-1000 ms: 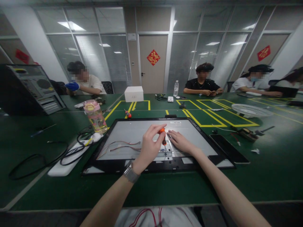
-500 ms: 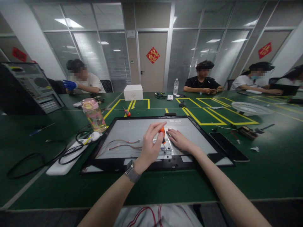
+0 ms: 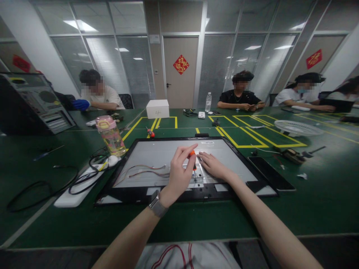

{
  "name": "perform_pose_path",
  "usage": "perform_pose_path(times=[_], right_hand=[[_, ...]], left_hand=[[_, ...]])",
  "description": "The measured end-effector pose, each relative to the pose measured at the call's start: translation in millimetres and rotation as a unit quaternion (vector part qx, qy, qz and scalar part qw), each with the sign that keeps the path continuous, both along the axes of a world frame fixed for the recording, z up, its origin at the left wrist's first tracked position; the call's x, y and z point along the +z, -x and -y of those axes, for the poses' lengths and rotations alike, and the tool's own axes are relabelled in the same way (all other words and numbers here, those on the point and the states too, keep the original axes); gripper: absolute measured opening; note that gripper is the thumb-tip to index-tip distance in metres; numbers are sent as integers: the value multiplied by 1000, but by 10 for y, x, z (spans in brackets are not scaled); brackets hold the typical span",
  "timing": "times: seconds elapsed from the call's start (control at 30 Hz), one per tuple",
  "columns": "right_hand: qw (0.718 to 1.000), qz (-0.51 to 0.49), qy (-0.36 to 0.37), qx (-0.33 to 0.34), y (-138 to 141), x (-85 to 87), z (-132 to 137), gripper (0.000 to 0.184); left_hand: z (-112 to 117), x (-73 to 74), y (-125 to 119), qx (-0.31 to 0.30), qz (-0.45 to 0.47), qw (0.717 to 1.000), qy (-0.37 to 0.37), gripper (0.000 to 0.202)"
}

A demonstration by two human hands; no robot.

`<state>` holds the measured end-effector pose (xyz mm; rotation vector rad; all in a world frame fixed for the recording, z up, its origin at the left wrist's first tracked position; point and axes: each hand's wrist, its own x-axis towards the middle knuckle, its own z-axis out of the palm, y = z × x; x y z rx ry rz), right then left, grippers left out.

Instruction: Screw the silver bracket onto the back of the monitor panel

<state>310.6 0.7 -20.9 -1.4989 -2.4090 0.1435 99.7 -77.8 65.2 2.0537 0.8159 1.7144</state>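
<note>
A flat monitor panel (image 3: pixel 157 153) in a black frame lies face down on the green table in front of me. My left hand (image 3: pixel 179 173) pinches an orange-handled screwdriver (image 3: pixel 193 160), held upright with its tip on a small metal plate (image 3: pixel 196 179) near the panel's lower edge. My right hand (image 3: pixel 213 166) rests flat on the panel just right of the screwdriver, fingers stretched out. Thin red and white wires (image 3: pixel 146 171) run across the panel to the left of my hands.
A pink-lidded bottle (image 3: pixel 110 136), black cables (image 3: pixel 78 179) and a white slab (image 3: pixel 75 188) lie left of the panel; a computer case (image 3: pixel 33 102) stands further left. A black phone (image 3: pixel 270 173) and a white fan grille (image 3: pixel 295 129) are right. Other people sit along the far side.
My view has shifted slightly. My left hand's fingers have turned a little on the screwdriver handle; the right hand stays flat on the panel.
</note>
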Motion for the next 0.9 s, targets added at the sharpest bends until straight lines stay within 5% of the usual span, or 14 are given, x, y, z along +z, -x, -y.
perform_pose_path(times=[0.27, 0.5, 0.67, 0.9], right_hand=[[1000, 2, -1, -2, -1, -8, -8, 48], [1000, 8, 1, -2, -1, 9, 6, 48], [1000, 1, -10, 4, -2, 10, 5, 47], [1000, 9, -5, -1, 6, 20, 12, 48]], left_hand=[[7, 27, -4, 34, 15, 998, -51, 15], [34, 44, 7, -31, 22, 999, -22, 29], [28, 29, -5, -1, 18, 999, -34, 21], [33, 37, -3, -34, 7, 999, -15, 27]])
